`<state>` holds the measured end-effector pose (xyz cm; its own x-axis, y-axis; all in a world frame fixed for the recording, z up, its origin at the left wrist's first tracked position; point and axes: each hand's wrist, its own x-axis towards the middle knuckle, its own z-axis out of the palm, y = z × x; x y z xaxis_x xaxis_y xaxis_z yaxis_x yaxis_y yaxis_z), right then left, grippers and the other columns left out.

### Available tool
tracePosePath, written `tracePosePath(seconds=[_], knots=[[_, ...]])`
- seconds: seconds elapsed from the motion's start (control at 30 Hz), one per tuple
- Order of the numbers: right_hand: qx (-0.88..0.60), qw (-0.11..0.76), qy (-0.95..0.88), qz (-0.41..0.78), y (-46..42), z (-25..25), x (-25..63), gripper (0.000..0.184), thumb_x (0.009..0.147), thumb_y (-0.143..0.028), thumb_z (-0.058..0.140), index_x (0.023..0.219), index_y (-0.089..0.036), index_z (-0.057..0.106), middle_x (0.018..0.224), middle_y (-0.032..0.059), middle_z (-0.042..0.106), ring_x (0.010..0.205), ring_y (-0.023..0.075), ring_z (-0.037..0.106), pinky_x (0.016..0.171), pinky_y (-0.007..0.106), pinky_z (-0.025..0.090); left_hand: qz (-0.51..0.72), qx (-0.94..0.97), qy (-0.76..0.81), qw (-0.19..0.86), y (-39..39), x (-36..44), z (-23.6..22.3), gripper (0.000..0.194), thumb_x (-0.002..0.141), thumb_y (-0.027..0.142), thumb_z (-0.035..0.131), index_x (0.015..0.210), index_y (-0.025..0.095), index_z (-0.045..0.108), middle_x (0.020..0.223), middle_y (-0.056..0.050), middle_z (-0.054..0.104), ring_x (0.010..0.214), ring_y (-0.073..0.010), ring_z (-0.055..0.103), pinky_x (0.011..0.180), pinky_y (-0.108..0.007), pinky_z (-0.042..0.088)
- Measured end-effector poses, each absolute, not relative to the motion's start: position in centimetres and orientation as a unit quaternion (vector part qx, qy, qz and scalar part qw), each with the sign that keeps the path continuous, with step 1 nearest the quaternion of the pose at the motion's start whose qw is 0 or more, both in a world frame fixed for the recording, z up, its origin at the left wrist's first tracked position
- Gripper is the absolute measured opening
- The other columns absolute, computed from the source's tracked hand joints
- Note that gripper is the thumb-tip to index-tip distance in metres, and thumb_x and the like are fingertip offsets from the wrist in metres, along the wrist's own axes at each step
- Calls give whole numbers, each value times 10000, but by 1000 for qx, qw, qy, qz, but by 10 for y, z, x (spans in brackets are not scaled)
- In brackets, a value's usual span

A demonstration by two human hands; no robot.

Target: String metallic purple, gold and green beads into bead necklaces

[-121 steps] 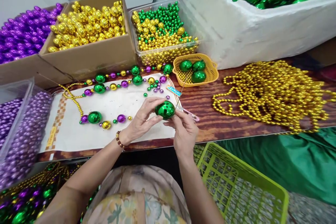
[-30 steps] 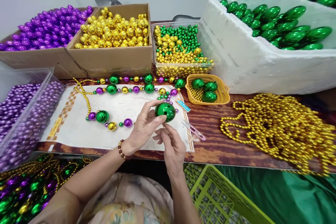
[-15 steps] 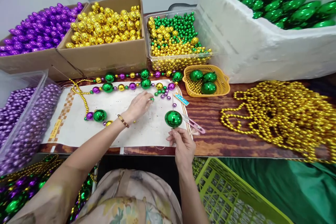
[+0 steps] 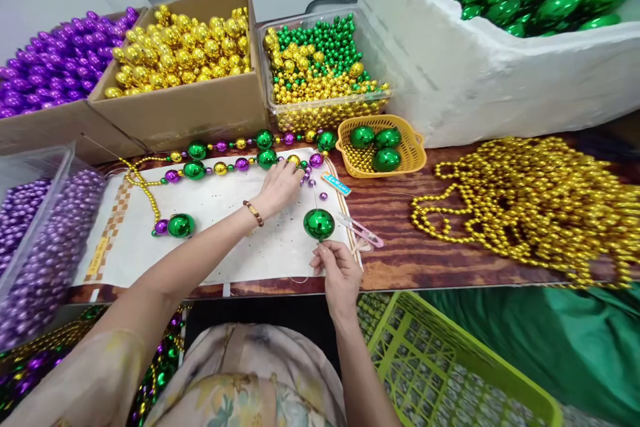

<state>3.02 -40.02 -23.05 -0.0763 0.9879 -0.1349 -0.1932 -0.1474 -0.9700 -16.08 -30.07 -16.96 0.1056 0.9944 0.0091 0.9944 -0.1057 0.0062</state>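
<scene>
The right hand has thumb and fingertips pinched together on the lower end of a needle. The ball, large, green and shiny, is threaded on that needle just above this pinch, with the needle's thin upper part standing out over its top. A loop of thread shows left of the pinch, at the near edge of the cloth.

The left hand is above and left of the ball, apart from it, fingers bent down at the small beads. Whether its fingertips are closed on one cannot be told, since the hand's back hides them. One loose purple bead lies to the right of that hand, just above the ball.

Beyond the left hand's fingers runs the strand of green, purple and gold beads, in two rows. Well to the left of both grips, another green ball sits on the cloth.

Just right of the threaded ball, above the right hand, are the snips; farther up is a blue label, then the basket with three green balls. Gold chains are heaped well to the right of the right hand, and a green crate stands below them.
</scene>
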Motion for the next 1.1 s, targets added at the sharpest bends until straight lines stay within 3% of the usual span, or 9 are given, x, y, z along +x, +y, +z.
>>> tracePosePath(seconds=[0.1,0.2,0.27,0.4,0.53,1.1], knots=[[-463,491,-429,601,-401,-232,31,262,880,-419,691,792,-176,648,595,-8,632,480,105,546,462,202,462,-1,-748,-664,15,-293,-157,-173,218,989,167,471,1095,131,658,1172,-170,636,1146,-330,539,931,-440,421],[-464,494,-420,604,-401,-233,31,261,873,-424,696,801,-177,651,616,-4,640,490,110,560,459,205,468,-74,-745,-663,-28,-291,-159,-174,141,952,131,528,1007,140,658,1127,-161,657,1126,-315,563,947,-444,422],[-465,497,-416,603,-401,-232,31,260,866,-424,700,801,-177,649,631,-2,644,498,114,576,456,204,469,-205,-707,-665,-125,-296,-163,-172,87,907,107,592,962,152,642,1055,-124,677,1057,-268,601,928,-409,445],[-456,495,-430,602,-403,-225,33,239,869,-393,694,785,-177,638,632,-8,644,480,110,586,456,201,468,-507,-468,-562,-457,-322,-170,-157,119,871,206,694,973,161,652,925,-48,698,845,-166,670,823,-325,506],[-428,495,-477,586,-408,-215,38,194,896,-327,675,774,-179,645,595,-15,635,504,109,598,488,190,470,-592,-277,-424,-627,-354,-174,-138,259,832,306,785,1031,151,728,942,-66,728,845,-162,711,860,-334,549],[-392,472,-556,561,-418,-189,42,169,916,-253,654,761,-185,664,548,-29,615,455,94,567,468,173,454,-647,-160,-334,-666,-377,-175,-129,146,921,157,677,1041,120,752,908,-63,723,893,-190,733,920,-373,593]])
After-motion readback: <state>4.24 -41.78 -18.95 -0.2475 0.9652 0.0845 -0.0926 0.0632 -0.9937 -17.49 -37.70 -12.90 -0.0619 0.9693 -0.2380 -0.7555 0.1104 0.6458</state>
